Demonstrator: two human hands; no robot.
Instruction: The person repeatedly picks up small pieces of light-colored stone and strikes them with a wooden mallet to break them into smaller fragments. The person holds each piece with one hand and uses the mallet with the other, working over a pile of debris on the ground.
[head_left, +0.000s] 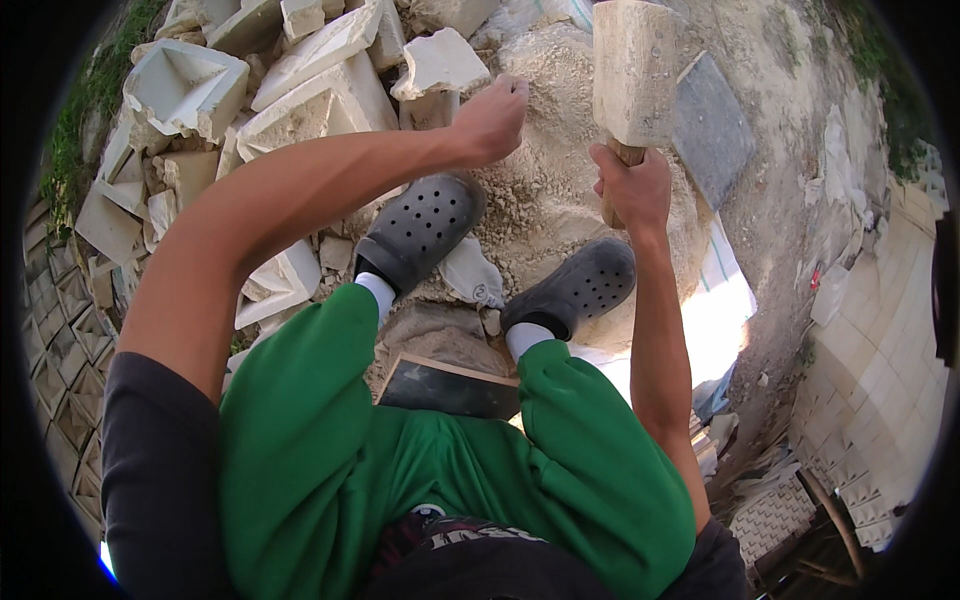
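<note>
A right hand [628,190] gripped a raised wooden mallet [638,70] by its handle while the left hand [492,118], clenched, steadied a pale stone block [440,70] beneath it

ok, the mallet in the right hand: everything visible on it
The mallet has a big blocky head, pale beige and dusty, looking like wood or stone; which one is unclear. A short brown wooden handle drops from it into the right hand, fist closed around it. Held raised, head up, above the rubble pile, touching nothing else.
</note>
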